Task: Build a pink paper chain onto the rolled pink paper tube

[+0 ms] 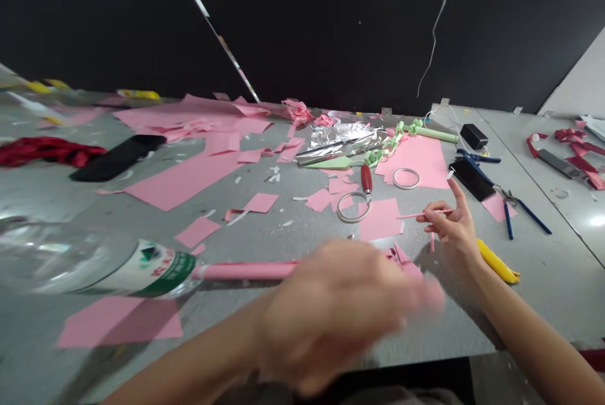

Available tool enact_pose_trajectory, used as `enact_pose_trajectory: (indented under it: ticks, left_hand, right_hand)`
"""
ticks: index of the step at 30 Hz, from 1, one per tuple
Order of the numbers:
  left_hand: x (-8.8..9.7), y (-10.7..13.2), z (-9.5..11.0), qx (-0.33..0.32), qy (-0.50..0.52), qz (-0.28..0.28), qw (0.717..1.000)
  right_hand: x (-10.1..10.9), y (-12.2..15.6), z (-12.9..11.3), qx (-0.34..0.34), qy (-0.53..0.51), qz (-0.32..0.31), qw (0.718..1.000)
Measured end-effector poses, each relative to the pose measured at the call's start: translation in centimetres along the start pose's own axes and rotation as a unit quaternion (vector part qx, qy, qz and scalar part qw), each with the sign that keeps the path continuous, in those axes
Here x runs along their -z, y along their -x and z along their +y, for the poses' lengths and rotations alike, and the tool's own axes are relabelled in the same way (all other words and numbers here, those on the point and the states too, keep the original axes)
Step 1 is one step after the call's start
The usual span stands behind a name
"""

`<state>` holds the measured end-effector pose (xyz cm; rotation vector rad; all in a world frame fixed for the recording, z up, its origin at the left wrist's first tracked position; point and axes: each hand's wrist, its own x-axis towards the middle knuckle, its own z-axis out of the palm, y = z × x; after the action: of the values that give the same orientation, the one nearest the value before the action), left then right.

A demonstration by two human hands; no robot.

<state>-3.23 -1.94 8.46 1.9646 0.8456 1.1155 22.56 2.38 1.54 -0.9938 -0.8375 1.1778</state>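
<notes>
At the near edge of the grey table (543, 291), we see the right hand (451, 228) held a little above the top. Its thumb and middle fingers pinch a thin pink paper stick (423, 215) that points toward nine o'clock, and its index finger stands up toward twelve.

The left hand (331, 313) is at about eight o'clock from the right one, low in the middle of the view. It is so blurred that we cannot tell whether its fingers are spread or closed on anything. At its ten o'clock a rolled pink paper tube (246, 271) lies flat, its left end at the mouth of a clear plastic bottle (94, 263) lying on its side.

Around the right hand we find:
- a yellow tool (498, 263) just beside the wrist at four o'clock
- blue-handled pliers (520, 206) at three o'clock
- a black phone (471, 179) at one o'clock
- a square pink sheet (380, 219) at nine o'clock, beneath the stick's tip

Farther off at eleven o'clock lie two thin rings (406, 178) and a red-handled tool (366, 178). Crumpled foil (345, 137) lies beyond them. Pink paper scraps (198, 232) are scattered over the left half of the table.
</notes>
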Motion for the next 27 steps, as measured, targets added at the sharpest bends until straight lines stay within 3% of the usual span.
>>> enact_pose_trajectory:
  ticks: [1,2,4,7,10,12,16,22,24,27]
  left_hand:
    - [-0.4,-2.2,0.2,-0.02,0.015,0.008,1.0]
    - [-1.0,-3.3,-0.2,-0.023,0.06,0.079,0.995]
    - [-2.6,-3.5,-2.1,0.064,0.132,0.163,0.976]
    - [-5.1,-2.3,-5.2,0.198,0.208,0.137,0.948]
    - [-6.4,-1.8,-6.4,0.254,0.266,0.115,0.923]
    - [-6.6,-1.8,-6.4,0.257,0.283,0.119,0.916]
    - [-6.0,-1.8,-6.3,0.208,0.273,0.12,0.932]
    - [-4.6,-2.0,-6.6,0.155,0.262,0.141,0.942]
    - [-4.2,-2.1,-6.7,0.152,0.275,0.145,0.938]
    - [-4.0,-2.0,-6.6,0.175,0.298,0.112,0.932]
  right_hand:
    - [-0.1,0.1,0.0,-0.011,-0.017,0.001,1.0]
    - [-0.3,0.2,0.0,-0.023,-0.034,0.002,0.999]
    - [-0.8,0.6,0.1,-0.044,-0.066,0.005,0.997]
    - [-1.8,1.5,0.5,-0.057,-0.092,0.01,0.994]
    - [-2.8,2.7,1.1,-0.059,-0.089,0.009,0.994]
    - [-3.2,3.3,1.5,-0.056,-0.074,0.004,0.996]
    - [-3.1,3.8,2.3,-0.036,-0.031,-0.021,0.999]
    - [-2.1,3.8,3.2,-0.062,-0.024,-0.113,0.991]
    - [-2.0,3.7,3.2,-0.055,-0.01,-0.136,0.989]
    - [-1.8,3.4,2.9,-0.012,0.021,-0.117,0.993]
